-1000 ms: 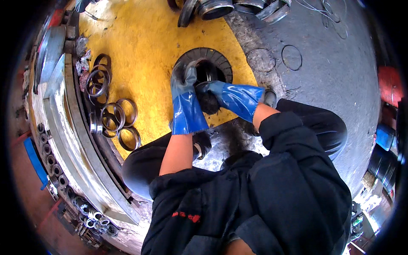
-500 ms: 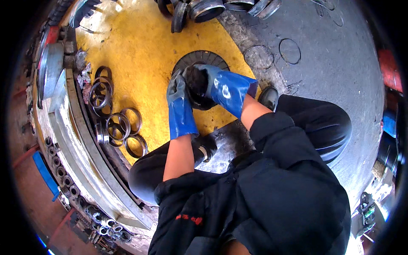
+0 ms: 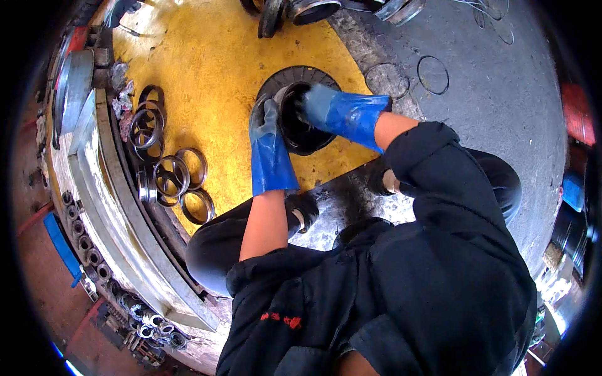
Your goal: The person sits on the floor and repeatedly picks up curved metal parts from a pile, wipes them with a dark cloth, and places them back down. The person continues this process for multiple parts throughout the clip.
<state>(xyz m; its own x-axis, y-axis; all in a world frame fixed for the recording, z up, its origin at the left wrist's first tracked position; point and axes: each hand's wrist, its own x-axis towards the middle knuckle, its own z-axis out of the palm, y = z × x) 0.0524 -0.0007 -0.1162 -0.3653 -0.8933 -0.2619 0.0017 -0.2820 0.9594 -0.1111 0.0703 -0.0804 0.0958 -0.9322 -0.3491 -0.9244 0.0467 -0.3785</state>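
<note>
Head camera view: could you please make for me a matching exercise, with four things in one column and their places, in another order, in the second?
Things:
1. Left hand
2. Right hand
3. Shiny metal rings
4. Thin hoops

Places:
A. Right of the yellow surface
B. Left side of the dark round part
C. Over the right of that part's opening
D. At the left of the yellow surface

Right pairs: 1-B, 2-C, 3-D, 4-A

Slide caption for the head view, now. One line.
Gloved left hand at the side of a dark ring over yellow flooring, blurred right hand at its opening, metal rings at left.
</note>
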